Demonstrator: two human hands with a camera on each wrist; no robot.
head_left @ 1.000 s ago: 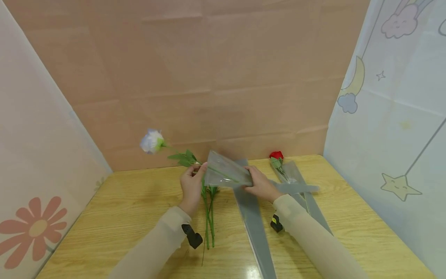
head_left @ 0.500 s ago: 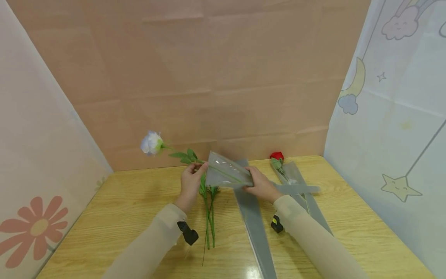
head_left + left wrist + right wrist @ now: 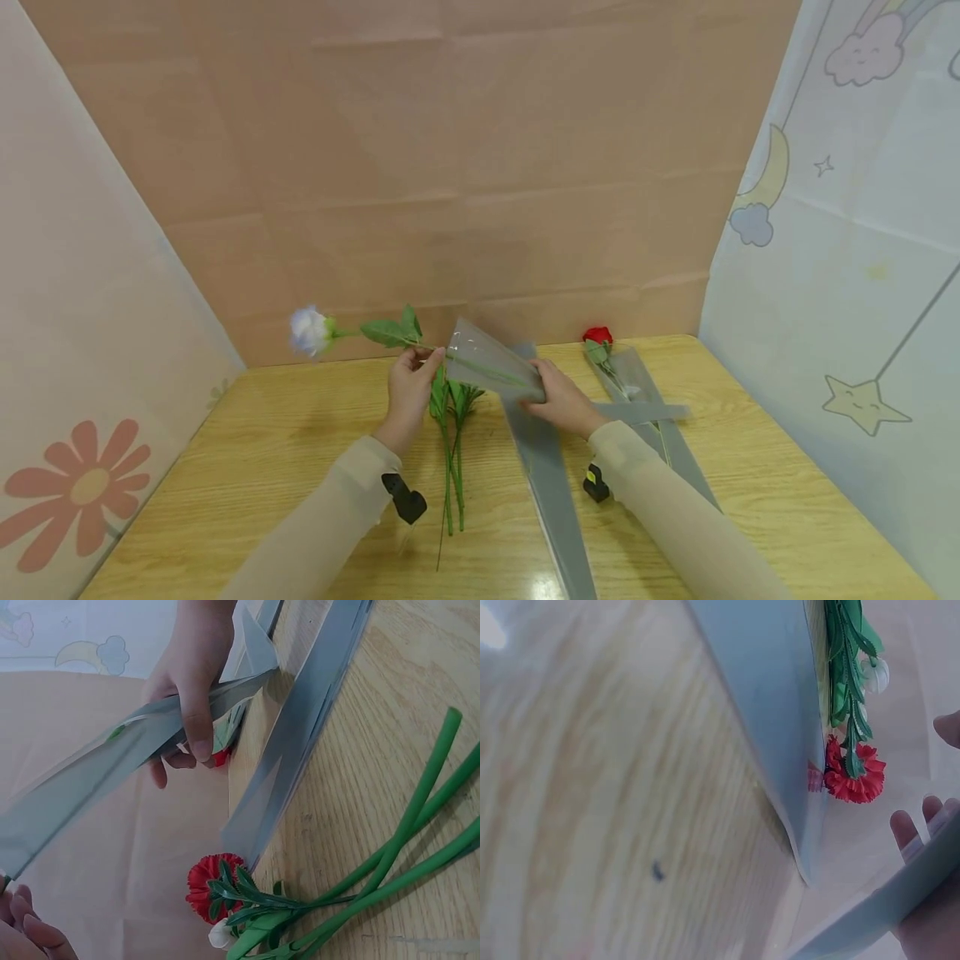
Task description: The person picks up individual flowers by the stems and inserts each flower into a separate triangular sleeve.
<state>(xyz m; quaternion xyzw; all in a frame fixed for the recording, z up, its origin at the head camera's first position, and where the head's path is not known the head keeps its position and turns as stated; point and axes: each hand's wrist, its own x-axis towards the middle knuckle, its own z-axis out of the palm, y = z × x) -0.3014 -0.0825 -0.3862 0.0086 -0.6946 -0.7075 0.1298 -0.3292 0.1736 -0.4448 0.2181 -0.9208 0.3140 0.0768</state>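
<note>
White and violet, the bloom (image 3: 311, 331) hung at ten o'clock from the nearer left hand (image 3: 408, 396), its grip pinching the stem (image 3: 427, 345) at the mouth of a clear sleeve (image 3: 491, 354). Inside, its long axis pointed just past three o'clock, toward the right hand (image 3: 562, 402), whose grip held the sleeve's narrow end above the worktop (image 3: 300, 467).

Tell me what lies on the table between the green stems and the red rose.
The head view shows flat grey wrapping lying between the green stems and the red rose; the right hand partly covers it.
</note>
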